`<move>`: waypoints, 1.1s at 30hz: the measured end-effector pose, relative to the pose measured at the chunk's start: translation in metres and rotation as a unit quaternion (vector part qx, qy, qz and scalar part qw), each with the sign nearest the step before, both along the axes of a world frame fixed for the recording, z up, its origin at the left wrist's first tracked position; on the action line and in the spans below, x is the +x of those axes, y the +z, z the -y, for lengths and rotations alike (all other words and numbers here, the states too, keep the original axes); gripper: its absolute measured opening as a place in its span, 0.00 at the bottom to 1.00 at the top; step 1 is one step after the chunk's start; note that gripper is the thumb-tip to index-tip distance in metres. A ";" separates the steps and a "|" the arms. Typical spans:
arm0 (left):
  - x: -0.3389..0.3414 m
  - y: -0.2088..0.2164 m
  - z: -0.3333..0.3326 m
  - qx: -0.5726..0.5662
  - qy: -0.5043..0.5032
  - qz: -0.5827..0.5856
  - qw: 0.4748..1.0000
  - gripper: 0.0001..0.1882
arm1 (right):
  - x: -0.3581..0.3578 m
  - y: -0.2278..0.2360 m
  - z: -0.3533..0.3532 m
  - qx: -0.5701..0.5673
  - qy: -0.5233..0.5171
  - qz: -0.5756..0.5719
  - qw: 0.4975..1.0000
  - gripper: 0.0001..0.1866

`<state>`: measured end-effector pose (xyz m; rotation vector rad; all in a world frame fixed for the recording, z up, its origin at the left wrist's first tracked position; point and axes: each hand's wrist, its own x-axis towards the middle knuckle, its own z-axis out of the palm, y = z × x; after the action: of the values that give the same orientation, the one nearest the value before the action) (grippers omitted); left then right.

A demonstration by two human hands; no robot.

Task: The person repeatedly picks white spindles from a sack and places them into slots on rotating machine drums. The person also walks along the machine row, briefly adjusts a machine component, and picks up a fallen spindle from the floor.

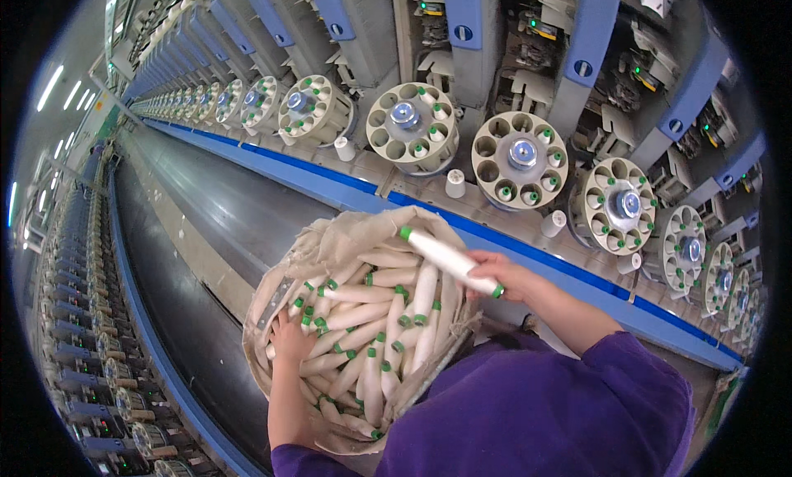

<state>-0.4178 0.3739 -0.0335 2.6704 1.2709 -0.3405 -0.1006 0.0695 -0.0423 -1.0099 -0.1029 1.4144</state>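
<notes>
The yarn bobbin (450, 261) is at the centre of the frame, slanting from upper left to lower right above the right part of a cloth-lined bin (334, 233). The right-hand grip (495, 275) is wrapped round it near its lower end, probably so that most of its length stays clear of the fingers. It looks white, long and slightly blurred, with a green tip at each end.

Below it, loose bobbins (355, 294) lie heaped at many angles, seemingly tipped in together. At the bin's left side, the left-hand grip (290, 338) reaches in among green tips; whether it grasps one cannot be told.

Across the upper right of the frame, round magazines (501, 152) hold bobbins tip-up in separate pockets, some vacant, presumably to keep each apart. White cones (455, 184) stand beside them, behind a blue rail (495, 238).
</notes>
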 end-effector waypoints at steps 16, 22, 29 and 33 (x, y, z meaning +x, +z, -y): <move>0.145 0.071 0.105 -0.619 0.181 0.533 0.548 0.22 | 0.009 0.051 -0.013 0.092 0.083 0.062 0.990 0.27; 0.256 0.068 0.110 -0.699 0.089 0.529 0.472 0.20 | 0.067 0.070 -0.009 0.079 0.108 0.266 0.955 0.32; 0.357 0.077 0.107 -0.665 -0.004 0.615 0.423 0.24 | 0.179 0.048 0.049 -0.060 0.005 0.396 0.916 0.22; 0.391 0.082 0.113 -0.664 0.018 0.621 0.417 0.24 | 0.232 0.037 0.088 0.209 -0.372 0.046 0.903 0.17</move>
<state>-0.0266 0.2607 0.0481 0.7895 0.1389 0.4693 0.1312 -0.0186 -0.0057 -0.6439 -0.0727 0.6035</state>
